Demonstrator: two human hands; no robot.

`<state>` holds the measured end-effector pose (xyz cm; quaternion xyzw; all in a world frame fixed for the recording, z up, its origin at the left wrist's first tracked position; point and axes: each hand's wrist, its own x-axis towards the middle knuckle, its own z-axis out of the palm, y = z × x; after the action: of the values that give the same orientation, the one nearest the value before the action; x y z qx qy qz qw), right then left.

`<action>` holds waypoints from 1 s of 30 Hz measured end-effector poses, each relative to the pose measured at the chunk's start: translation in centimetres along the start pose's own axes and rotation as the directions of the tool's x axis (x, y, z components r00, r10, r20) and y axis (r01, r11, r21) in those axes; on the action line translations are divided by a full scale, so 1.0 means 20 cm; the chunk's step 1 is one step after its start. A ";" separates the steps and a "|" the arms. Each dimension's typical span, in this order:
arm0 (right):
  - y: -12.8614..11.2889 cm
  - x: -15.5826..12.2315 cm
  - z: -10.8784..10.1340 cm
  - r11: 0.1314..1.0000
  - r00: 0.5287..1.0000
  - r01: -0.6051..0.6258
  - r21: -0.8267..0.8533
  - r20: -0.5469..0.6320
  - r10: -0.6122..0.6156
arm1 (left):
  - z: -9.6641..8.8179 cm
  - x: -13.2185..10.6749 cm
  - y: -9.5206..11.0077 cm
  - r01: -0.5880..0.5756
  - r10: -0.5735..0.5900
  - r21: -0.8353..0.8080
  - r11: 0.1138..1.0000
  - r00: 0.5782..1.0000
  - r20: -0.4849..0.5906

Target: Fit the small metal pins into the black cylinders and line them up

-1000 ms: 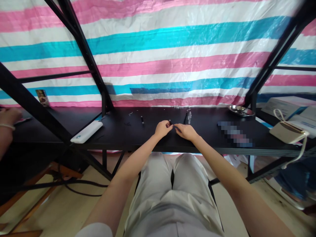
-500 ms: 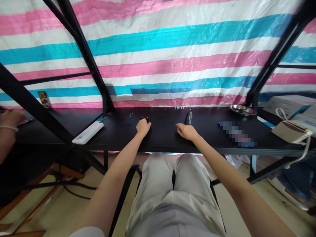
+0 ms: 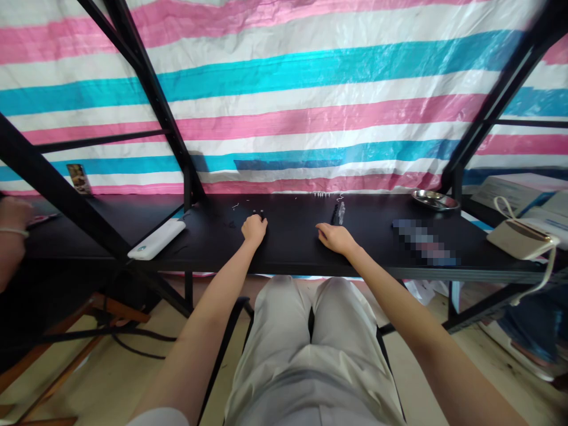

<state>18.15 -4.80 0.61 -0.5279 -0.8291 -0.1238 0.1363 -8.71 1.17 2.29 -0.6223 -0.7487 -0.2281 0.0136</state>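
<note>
My left hand (image 3: pixel 254 231) is closed and rests on the black table (image 3: pixel 293 236). Just beyond its fingers shows a small dark item (image 3: pixel 258 213) with pale tips, too small to name. To the right, my right hand (image 3: pixel 336 238) lies on the tabletop with its fingers curled in and pressed together; what they hold, if anything, is hidden. Right behind that hand is a little row of dark and clear pieces (image 3: pixel 339 213). Several tiny white pieces (image 3: pixel 322 194) are lined up along the back edge, with a thin white squiggly bit (image 3: pixel 340 197) beside them.
A white oblong case (image 3: pixel 157 239) lies on the left, near a black metal post. At right are a shiny metal dish (image 3: pixel 435 200), a blurred-out flat item (image 3: pixel 426 242) and a cream pouch (image 3: pixel 521 238) with a strap. Another person's hand (image 3: pixel 13 216) shows at far left.
My left hand has shifted slightly to the left, still closed. The right hand keeps its place and curled shape. The view has moved a little.
</note>
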 end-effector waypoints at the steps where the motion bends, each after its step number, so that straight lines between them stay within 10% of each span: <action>1: 0.00 0.00 0.00 1.000 1.000 0.000 -0.001 0.002 0.000 | 0.00 0.00 0.00 0.001 -0.001 0.002 1.000 1.000 -0.002; 22: 0.01 -0.01 0.00 1.000 0.998 -0.013 0.000 -0.057 0.013 | -0.01 -0.01 0.00 -0.014 0.011 0.090 0.996 0.999 0.042; 30: 0.04 -0.03 -0.02 0.915 0.869 -0.367 0.165 -0.289 0.401 | -0.06 -0.10 0.08 -0.296 0.285 0.093 0.951 0.951 0.116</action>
<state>19.13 -5.12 0.78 -0.6476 -0.6800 -0.1335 0.3169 -7.00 -0.96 3.28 -0.7349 -0.6599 -0.1504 0.0433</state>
